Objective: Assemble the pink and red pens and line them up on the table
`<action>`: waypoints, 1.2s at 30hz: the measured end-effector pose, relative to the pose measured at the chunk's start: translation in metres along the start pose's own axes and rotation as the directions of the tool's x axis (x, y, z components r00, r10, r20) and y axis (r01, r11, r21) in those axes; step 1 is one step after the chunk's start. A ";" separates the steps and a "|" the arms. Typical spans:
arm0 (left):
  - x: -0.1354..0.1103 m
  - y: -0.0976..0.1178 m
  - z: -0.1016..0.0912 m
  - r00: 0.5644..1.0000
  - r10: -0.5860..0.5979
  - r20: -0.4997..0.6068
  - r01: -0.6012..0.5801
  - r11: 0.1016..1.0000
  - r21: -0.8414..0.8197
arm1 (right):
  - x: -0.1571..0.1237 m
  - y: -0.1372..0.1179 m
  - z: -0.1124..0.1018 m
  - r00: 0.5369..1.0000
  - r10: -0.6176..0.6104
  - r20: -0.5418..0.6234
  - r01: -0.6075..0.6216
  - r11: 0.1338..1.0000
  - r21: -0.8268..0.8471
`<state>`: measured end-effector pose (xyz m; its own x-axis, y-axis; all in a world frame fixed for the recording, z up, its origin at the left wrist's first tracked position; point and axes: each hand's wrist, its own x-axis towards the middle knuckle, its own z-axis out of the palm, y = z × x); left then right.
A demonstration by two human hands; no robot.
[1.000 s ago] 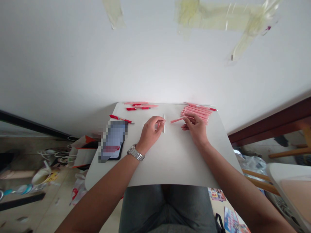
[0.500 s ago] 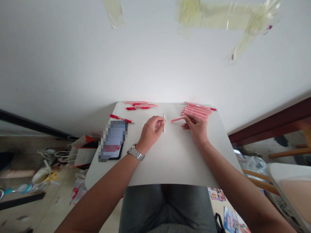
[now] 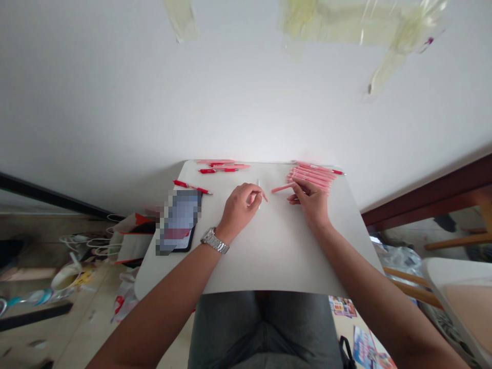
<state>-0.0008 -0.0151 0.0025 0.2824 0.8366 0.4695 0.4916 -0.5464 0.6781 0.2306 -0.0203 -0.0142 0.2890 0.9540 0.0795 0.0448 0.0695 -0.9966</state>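
Note:
Between the thumb and fingertips of my right hand (image 3: 312,201) is a slim pink pen barrel (image 3: 282,188), its far end pointing left. My left hand (image 3: 242,205), with a metal watch at the wrist, is curled closed. Something pinkish shows inside its curl, too small and covered to name. Beneath its fingertips is a thin white stick (image 3: 259,183), partly hidden; I cannot tell whether the fingers touch it. Just beyond my right hand, several pink pen barrels (image 3: 313,174) lie side by side. Both hands are over the white table (image 3: 269,256).
Several red and pink pens (image 3: 219,170) lie at the table's back left. Another red pen (image 3: 192,187) is just above a phone (image 3: 180,220) on the left. A wall (image 3: 246,102) rises behind the table. To the right stands a white chair or stool (image 3: 457,271).
My left fingertips have shifted slightly, one reaching further right across the white stick. My right hand stays in place with the pink pen barrel.

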 end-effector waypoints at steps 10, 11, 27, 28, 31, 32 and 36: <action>0.000 -0.001 0.001 1.000 -0.002 0.013 0.002 1.000 -0.021 | 0.000 -0.001 0.000 1.000 -0.010 0.003 0.010 1.000 0.000; 0.000 -0.002 0.001 1.000 -0.005 0.014 0.005 1.000 -0.027 | 0.000 0.000 0.000 1.000 -0.009 0.002 0.009 1.000 0.005; 0.000 -0.002 0.001 0.999 -0.026 0.023 0.027 0.999 -0.020 | 0.001 0.000 -0.001 1.000 -0.010 -0.029 0.011 0.999 0.033; 0.000 -0.002 0.001 0.999 -0.027 0.022 0.028 0.999 -0.020 | 0.001 0.000 -0.001 0.999 -0.014 -0.030 0.015 0.999 0.031; 0.000 -0.002 0.001 0.999 -0.026 0.022 0.027 0.999 -0.020 | 0.001 0.000 -0.001 0.999 -0.029 -0.028 0.029 1.000 0.009; 0.000 -0.002 0.001 0.999 -0.025 0.023 0.026 0.999 -0.020 | 0.001 0.000 -0.001 0.999 -0.033 -0.027 0.033 0.999 0.000; 0.000 -0.002 0.001 0.999 -0.024 0.023 0.024 1.000 -0.018 | 0.001 -0.002 0.000 0.998 -0.051 -0.025 0.050 0.998 -0.026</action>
<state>-0.0008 -0.0137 0.0009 0.2891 0.8500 0.4403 0.4836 -0.5266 0.6992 0.2307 -0.0199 -0.0126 0.3104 0.9416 0.1305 0.0838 0.1097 -0.9904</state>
